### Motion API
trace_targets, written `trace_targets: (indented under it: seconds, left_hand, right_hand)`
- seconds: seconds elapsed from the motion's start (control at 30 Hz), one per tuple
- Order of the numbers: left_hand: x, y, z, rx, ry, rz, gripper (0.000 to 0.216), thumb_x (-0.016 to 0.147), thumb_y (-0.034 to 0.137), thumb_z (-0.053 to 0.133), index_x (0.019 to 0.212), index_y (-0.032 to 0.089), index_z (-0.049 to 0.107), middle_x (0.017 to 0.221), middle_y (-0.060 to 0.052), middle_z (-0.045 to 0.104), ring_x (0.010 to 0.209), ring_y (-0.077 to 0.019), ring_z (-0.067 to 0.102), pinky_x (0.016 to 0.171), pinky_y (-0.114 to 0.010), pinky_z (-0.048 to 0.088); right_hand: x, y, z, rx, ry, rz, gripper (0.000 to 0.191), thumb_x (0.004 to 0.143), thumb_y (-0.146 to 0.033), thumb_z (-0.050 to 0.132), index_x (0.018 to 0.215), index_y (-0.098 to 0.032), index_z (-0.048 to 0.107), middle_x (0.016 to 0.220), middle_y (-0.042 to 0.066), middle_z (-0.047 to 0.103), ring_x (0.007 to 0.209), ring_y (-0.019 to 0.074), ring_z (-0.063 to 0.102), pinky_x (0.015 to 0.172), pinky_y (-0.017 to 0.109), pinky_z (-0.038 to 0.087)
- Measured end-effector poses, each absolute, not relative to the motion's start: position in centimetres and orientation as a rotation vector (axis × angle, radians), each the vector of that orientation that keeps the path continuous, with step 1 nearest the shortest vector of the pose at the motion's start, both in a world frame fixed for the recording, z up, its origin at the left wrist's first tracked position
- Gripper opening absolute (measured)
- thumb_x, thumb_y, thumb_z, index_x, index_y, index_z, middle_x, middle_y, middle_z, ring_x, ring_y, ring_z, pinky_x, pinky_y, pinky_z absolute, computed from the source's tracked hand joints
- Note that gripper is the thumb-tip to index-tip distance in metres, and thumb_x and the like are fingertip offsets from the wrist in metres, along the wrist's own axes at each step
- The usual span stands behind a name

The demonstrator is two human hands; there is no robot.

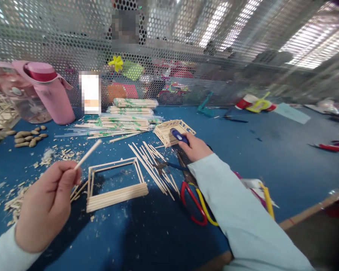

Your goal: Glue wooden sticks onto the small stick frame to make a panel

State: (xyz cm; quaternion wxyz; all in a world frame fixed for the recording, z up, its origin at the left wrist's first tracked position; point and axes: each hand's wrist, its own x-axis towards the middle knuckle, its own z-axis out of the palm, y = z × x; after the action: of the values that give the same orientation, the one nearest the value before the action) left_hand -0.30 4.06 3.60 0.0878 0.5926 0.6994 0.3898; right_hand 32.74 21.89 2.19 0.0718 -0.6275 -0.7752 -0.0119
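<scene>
Pinched in my left hand (49,199) is a short wooden stick (87,154), slanting up to the right. A rectangular stick frame (117,197) rests on the table beside that hand, its near side a solid row of sticks. My right hand (196,146) is closed around a dark blue tool with a pale oval mark, which looks like a glue gun (179,135). The tool is over a small stick-built tray (165,131); its tip cannot be made out. Loose thin sticks (147,162) and blue-handled pliers (162,165) lie between my hands.
Scissors with red and yellow handles (193,205) lie under my right forearm. Wrapped chopstick packs (130,120) are stacked at the back near a pink bottle (52,94) and several pebbles (29,137). Wood scraps (17,201) litter the left side. A perforated metal screen (169,49) stands behind.
</scene>
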Motion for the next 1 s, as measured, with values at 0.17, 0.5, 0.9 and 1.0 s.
trace_targets:
  seconds: [0.17,0.5,0.9,1.0]
  left_hand:
    - [-1.4,1.7,0.8,1.468,1.946,1.155,0.033,0.082,0.053,0.043,0.085,0.022,0.053,0.066,0.003,0.054,0.058,-0.0131,0.051,0.055,-0.022,0.046]
    - [-0.1,1.2,-0.2,1.460,1.698,1.110,0.026,0.077,0.045,0.050,0.066,0.022,0.044,0.071,-0.001,0.055,0.062,-0.0139,0.049,0.054,-0.023,0.043]
    - [-0.4,1.4,-1.7,1.407,1.542,1.220,0.018,0.069,0.030,0.058,0.068,0.023,0.041,0.075,-0.002,0.056,0.074,-0.0161,0.055,0.065,-0.026,0.049]
    - [-0.5,1.5,-2.1,1.390,1.492,1.246,0.020,0.070,0.028,0.058,0.068,0.023,0.039,0.076,-0.002,0.056,0.077,-0.0152,0.057,0.068,-0.025,0.049]
  right_hand:
    - [33.6,19.1,4.6,-1.569,-2.099,0.092,0.035,0.082,-0.039,0.050,0.105,-0.015,0.059,0.083,0.008,0.068,0.069,0.0214,0.063,0.061,0.030,0.048]
    - [31.6,11.3,8.0,-1.222,-2.264,0.932,0.048,0.084,-0.056,0.044,0.067,-0.016,0.063,0.049,0.000,0.051,0.043,0.0108,0.045,0.043,0.024,0.037]
    - [30.0,10.6,8.6,-1.178,-2.452,0.731,0.040,0.090,-0.043,0.039,0.075,-0.015,0.062,0.070,0.005,0.063,0.062,0.0141,0.057,0.060,0.024,0.042]
    - [29.8,10.7,8.6,-1.151,-2.504,0.661,0.038,0.091,-0.040,0.038,0.071,-0.016,0.060,0.069,0.004,0.062,0.061,0.0135,0.056,0.060,0.024,0.041]
